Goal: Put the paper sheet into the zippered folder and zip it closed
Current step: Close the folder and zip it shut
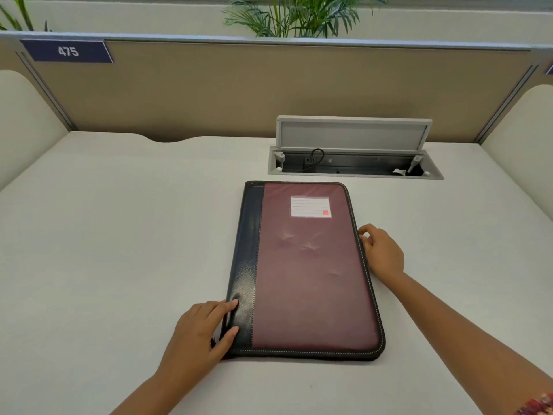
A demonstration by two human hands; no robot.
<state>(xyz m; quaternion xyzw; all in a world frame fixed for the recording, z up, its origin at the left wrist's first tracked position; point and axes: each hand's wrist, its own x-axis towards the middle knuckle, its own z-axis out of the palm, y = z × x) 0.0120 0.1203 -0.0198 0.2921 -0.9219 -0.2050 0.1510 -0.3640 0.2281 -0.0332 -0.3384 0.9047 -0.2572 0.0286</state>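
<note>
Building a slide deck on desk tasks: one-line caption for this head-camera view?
Left hand steadies the spine of a closed maroon zippered folder while the right hand works its zipper edge.

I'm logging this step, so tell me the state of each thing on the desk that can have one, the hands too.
Folder: closed, flat on the desk, label side up.
Zipper: looks shut along the right and near edges.
Paper: not in view.
Cable hatch: lid raised, open.
Left hand: fingers resting on the folder's spine edge, holding nothing.
Right hand: fingers curled at the zipper edge; a pinch on the pull cannot be told.
</note>
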